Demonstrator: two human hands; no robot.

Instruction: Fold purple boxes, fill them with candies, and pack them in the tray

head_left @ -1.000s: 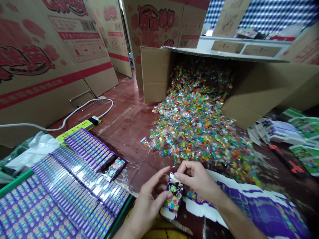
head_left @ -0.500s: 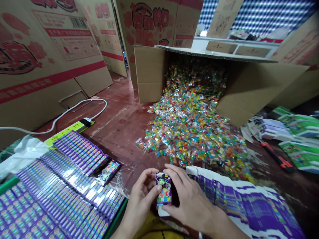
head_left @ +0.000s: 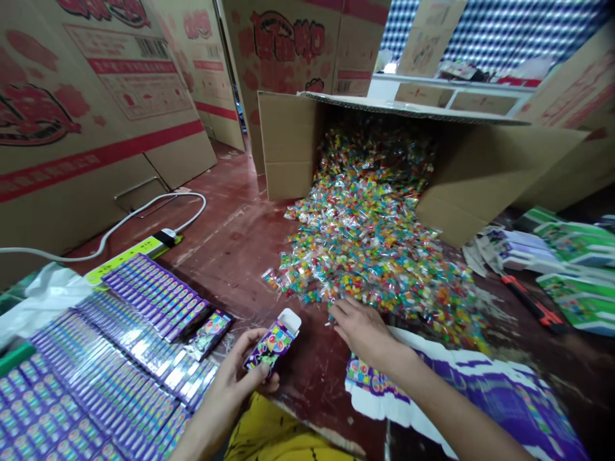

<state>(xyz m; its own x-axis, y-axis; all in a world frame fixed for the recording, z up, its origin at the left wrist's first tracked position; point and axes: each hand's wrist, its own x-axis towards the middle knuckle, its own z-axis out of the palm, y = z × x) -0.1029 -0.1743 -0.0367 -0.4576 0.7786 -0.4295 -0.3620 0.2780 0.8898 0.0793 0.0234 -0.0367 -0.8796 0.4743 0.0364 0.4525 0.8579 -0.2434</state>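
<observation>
My left hand [head_left: 247, 369] is closed around a small purple candy box [head_left: 275, 344], whose white top flap stands open and points away from me. At the near edge of a heap of clear candy packets [head_left: 365, 237], my right hand [head_left: 360, 326] is closed with its fingers bent downward. Its fingertips touch the packets, but what lies between them is hidden. Under my right forearm are flattened purple cartons [head_left: 485, 390] with white flaps, fanned in a row.
Candy packets spill from a big cardboard box [head_left: 288, 144] lying on its side. At left, filled purple boxes [head_left: 91, 378] stand in rows beside a yellow-green power strip [head_left: 129, 253] with a white cable. An orange-black cutter [head_left: 535, 304] and green cartons [head_left: 576, 294] lie at right.
My right hand has left the candy box and reached forward to the packets. The left hand has moved left with the box and tilted it; its open flap now shows at the far end.
</observation>
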